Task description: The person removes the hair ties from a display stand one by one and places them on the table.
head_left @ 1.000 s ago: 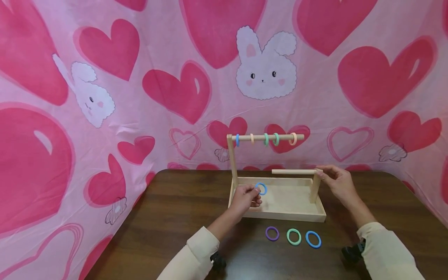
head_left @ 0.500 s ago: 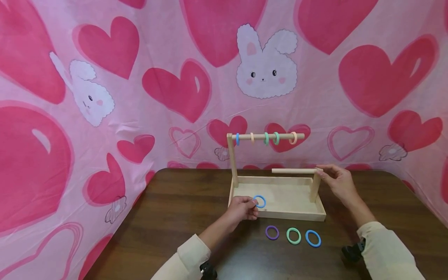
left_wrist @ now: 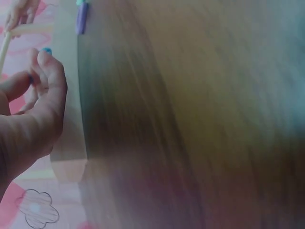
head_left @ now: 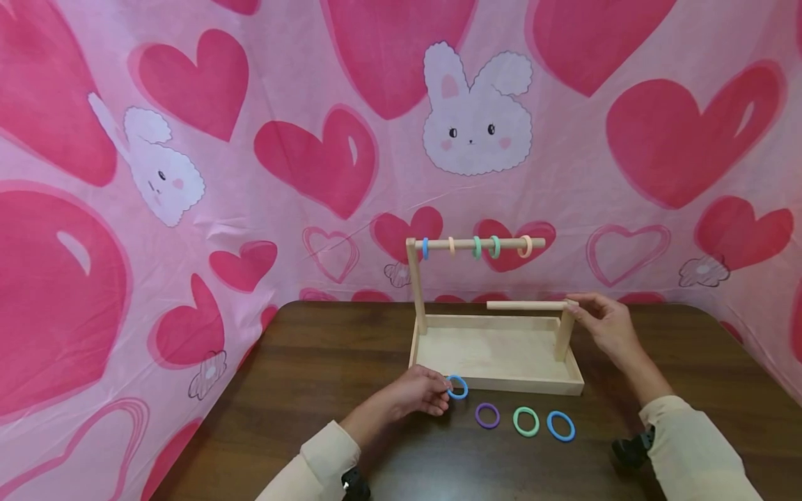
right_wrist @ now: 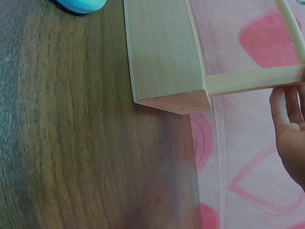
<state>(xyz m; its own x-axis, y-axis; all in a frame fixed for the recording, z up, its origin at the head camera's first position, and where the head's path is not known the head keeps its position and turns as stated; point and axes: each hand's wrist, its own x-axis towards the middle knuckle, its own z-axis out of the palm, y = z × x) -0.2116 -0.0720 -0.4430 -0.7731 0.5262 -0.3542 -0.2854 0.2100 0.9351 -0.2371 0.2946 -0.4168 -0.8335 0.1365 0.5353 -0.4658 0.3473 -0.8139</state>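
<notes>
My left hand [head_left: 418, 391] pinches a blue ring [head_left: 458, 387] between thumb and fingers, just before the front left wall of a wooden tray stand [head_left: 501, 385]. In the left wrist view only slivers of that ring [left_wrist: 46, 50] show at the fingertips. My right hand [head_left: 606, 325] grips the top of the short right post [head_left: 564, 337], where the lower dowel [head_left: 526, 305] joins it; the right wrist view shows the fingers against this post [right_wrist: 252, 82]. On the table before the tray lie a purple ring [head_left: 487, 415], a green ring [head_left: 525, 422] and another blue ring [head_left: 560, 426].
The taller left post [head_left: 416, 289] carries an upper dowel [head_left: 501, 243] with several rings hung along it, in blue, peach and green. A dark wooden table [head_left: 301, 376] bears the stand. Behind it hangs a pink cloth [head_left: 388, 167] with hearts and rabbits.
My left hand has drawn the blue ring from above the tray's inside toward me and slightly left, past the front wall. The right hand stays on the short post.
</notes>
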